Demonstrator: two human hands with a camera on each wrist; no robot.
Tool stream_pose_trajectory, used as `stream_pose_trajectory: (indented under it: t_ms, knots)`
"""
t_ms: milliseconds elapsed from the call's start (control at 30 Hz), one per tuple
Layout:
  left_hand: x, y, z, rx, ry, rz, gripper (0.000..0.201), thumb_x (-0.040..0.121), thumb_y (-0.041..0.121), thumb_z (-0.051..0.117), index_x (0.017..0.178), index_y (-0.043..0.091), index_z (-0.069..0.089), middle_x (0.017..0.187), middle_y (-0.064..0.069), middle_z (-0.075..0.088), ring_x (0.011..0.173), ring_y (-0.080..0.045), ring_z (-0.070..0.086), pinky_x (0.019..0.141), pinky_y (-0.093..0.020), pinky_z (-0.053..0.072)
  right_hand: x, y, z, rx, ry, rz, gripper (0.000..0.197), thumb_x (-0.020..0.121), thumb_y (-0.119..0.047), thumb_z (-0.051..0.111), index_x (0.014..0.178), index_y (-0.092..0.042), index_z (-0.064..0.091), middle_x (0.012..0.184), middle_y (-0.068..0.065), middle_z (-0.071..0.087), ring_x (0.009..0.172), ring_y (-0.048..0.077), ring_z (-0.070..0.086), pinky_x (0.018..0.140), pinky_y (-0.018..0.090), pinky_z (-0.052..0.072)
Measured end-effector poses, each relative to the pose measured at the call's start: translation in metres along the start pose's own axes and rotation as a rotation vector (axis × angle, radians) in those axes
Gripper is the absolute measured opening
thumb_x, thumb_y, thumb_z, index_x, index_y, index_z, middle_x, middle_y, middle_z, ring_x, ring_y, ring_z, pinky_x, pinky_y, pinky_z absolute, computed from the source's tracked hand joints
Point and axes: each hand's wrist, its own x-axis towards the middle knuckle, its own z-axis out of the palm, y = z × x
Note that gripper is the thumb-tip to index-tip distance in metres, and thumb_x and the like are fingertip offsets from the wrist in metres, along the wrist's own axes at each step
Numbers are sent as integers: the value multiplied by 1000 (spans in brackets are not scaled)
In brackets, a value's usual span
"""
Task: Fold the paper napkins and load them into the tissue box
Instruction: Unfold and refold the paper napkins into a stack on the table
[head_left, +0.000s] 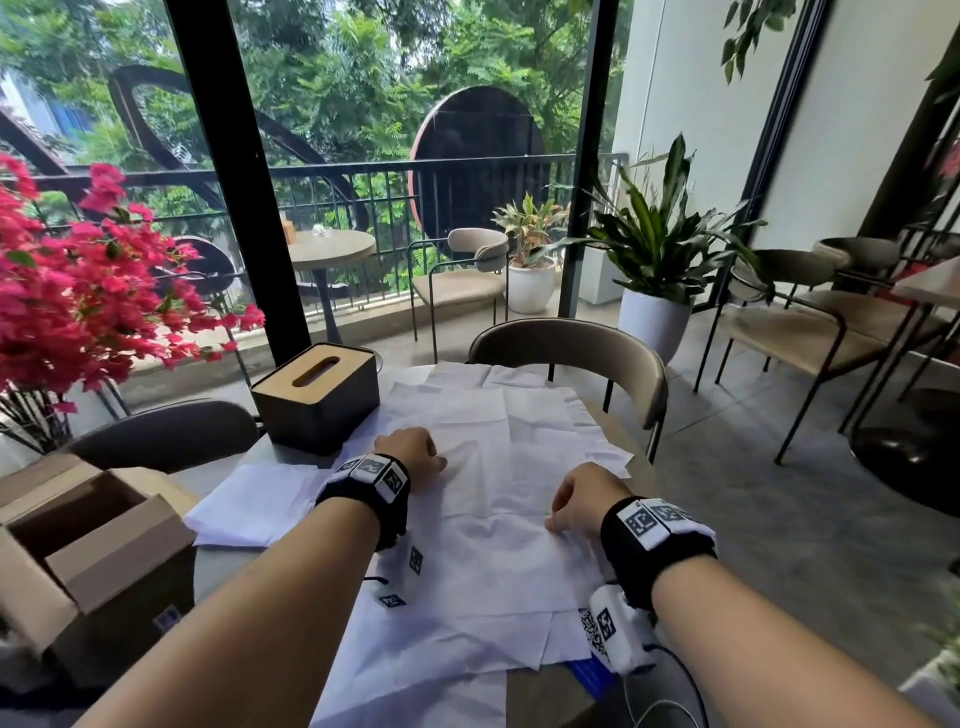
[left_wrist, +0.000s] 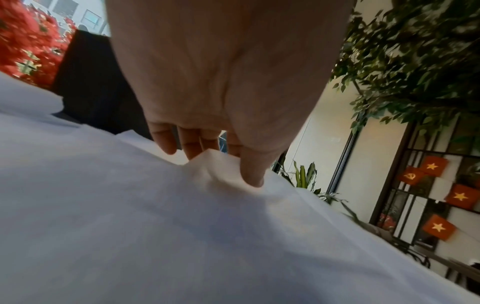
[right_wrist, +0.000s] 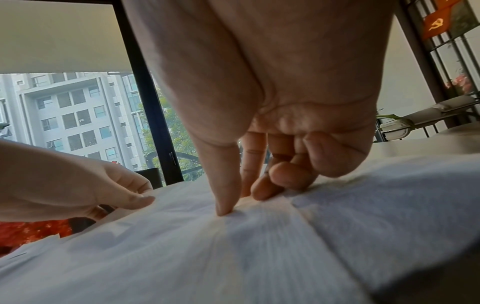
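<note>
Both hands are pinching the top napkin (head_left: 498, 467), left hand (head_left: 413, 454) at its far-left edge, right hand (head_left: 584, 501) nearer, while the tissue box (head_left: 317, 397) is sitting beyond the left hand.

White paper napkins (head_left: 498, 467) spread unfolded and overlapping across table, thin, creased, edges uneven. Top sheet pinched up into small ridge (left_wrist: 207, 162) at far-left part, and gathered into fine radiating wrinkles (right_wrist: 233, 218) at near-right part. Separate flatter napkin stack (head_left: 260, 504) just left of main spread. Tissue box (head_left: 317, 397) upright at far left of napkins, black body, light wooden lid with oval slot, lid on, near corner touching or just beside napkin edge.
</note>
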Motion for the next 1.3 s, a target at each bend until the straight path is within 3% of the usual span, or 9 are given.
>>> stream_pose_trajectory:
  t_ms: [200, 400, 567, 733, 800, 1000, 1067, 1167, 1300]
  knots:
    - [-29, 8, -42, -349, 229, 254, 18, 96, 36, 66, 91, 22, 55, 90, 0, 65, 83, -23, 61, 70, -32, 45, -6, -6, -24, 177, 120, -73, 25, 80, -41, 83, 91, -22, 73, 85, -3, 69, 76, 13, 67, 59, 21, 44]
    - [-76, 25, -110, -500, 275, 524, 22, 97, 30, 69, 86, 21, 52, 56, 16, 57, 46, 2, 45, 47, -15, 32, -8, -22, -55, 727, 83, -95, 103, 49, -78, 85, 139, -41, 51, 129, -7, 63, 114, 21, 65, 81, 41, 61]
    - [-90, 31, -146, -649, 315, 522, 24, 96, 29, 71, 83, 17, 55, 51, 14, 53, 44, -3, 35, 46, -20, 30, -24, -41, -40, 1074, -169, -229, 41, 84, -26, 83, 122, -28, 65, 119, -1, 76, 110, 23, 71, 96, 52, 55]
    - [-91, 23, -141, -736, 438, 315, 28, 93, 30, 74, 82, 8, 60, 60, 1, 62, 42, -5, 52, 44, -21, 42, -31, -62, -32, 1231, -87, -301, 24, 91, -13, 74, 111, 0, 71, 97, 20, 76, 80, 31, 72, 68, 34, 59]
    - [-95, 30, -129, -827, 415, 263, 25, 95, 27, 73, 83, 10, 59, 57, 2, 61, 37, -3, 53, 39, -22, 43, -36, -70, -26, 1269, -90, -311, 23, 93, -11, 71, 112, 3, 70, 96, 23, 75, 78, 31, 72, 73, 40, 63]
    - [-112, 55, -104, -904, -8, 407, 29, 99, 42, 63, 109, 15, 63, 90, -8, 80, 72, -17, 72, 53, -23, 48, -50, -80, -10, 1275, -207, -379, 36, 96, -11, 57, 130, -12, 67, 125, 15, 72, 109, 29, 71, 81, 43, 59]
    - [-108, 48, -102, -910, 74, 431, 22, 103, 35, 58, 112, 18, 67, 95, -5, 79, 76, -15, 69, 60, -24, 48, -51, -77, -10, 1325, -253, -343, 39, 98, -9, 49, 133, -12, 65, 129, 13, 71, 106, 27, 71, 79, 40, 59]
    - [-91, 18, -94, -853, 224, 299, 31, 96, 32, 71, 124, 21, 65, 106, -5, 72, 90, -15, 68, 79, -29, 51, -52, -71, -14, 1407, -293, -265, 37, 103, -11, 47, 135, -2, 62, 135, 25, 64, 102, 31, 68, 80, 41, 59]
    - [-98, 0, -74, -844, -120, 156, 49, 94, 53, 65, 130, 20, 65, 125, 0, 70, 116, -17, 64, 94, -31, 45, -54, -68, -22, 1412, -360, -251, 39, 100, -14, 54, 136, 1, 61, 136, 24, 64, 113, 36, 66, 101, 50, 52]
